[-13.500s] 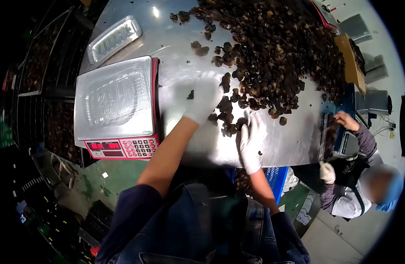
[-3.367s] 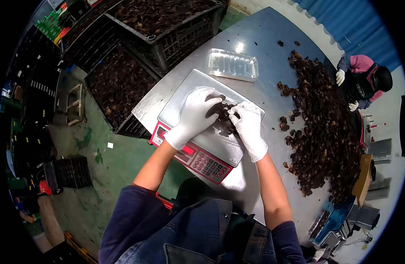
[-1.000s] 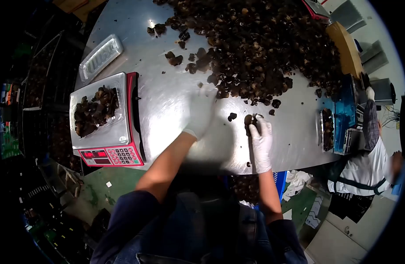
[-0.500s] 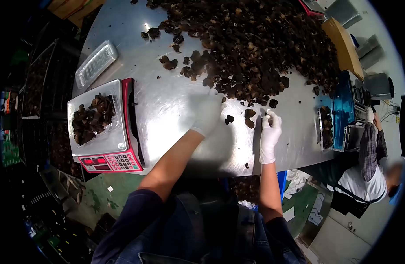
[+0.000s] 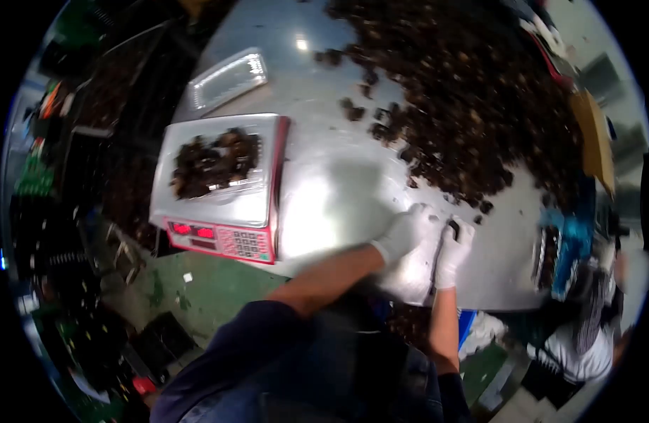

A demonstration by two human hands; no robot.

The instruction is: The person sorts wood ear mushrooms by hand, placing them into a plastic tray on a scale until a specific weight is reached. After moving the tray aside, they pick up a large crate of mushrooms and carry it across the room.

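Both gloved hands are close together over the steel table (image 5: pixel 314 243), at the near edge of a large heap of dark wood ear mushrooms (image 5: pixel 472 106). My left hand (image 5: pixel 409 233) is beside the right one, its fingers blurred, so what they hold cannot be made out. My right hand (image 5: pixel 455 257) has its fingers curled around a dark piece of wood ear mushroom (image 5: pixel 453 226). To the left stands a red and silver weighing scale (image 5: pixel 271 173). On its plate, a clear plastic tray holds a portion of wood ear mushrooms (image 5: pixel 215 163).
Behind the scale lies another clear plastic tray (image 5: pixel 229 81). A cardboard box (image 5: pixel 592 137) is beside the heap. At right, a filled tray (image 5: pixel 547 257) sits by a blue container (image 5: pixel 577 240), near another person (image 5: pixel 585 352). Black crates (image 5: pixel 85 169) stand left of the table.
My view has swung, shifting the scene right and down. My left hand has moved right, close to my right hand. The right fingers now close around a dark piece.
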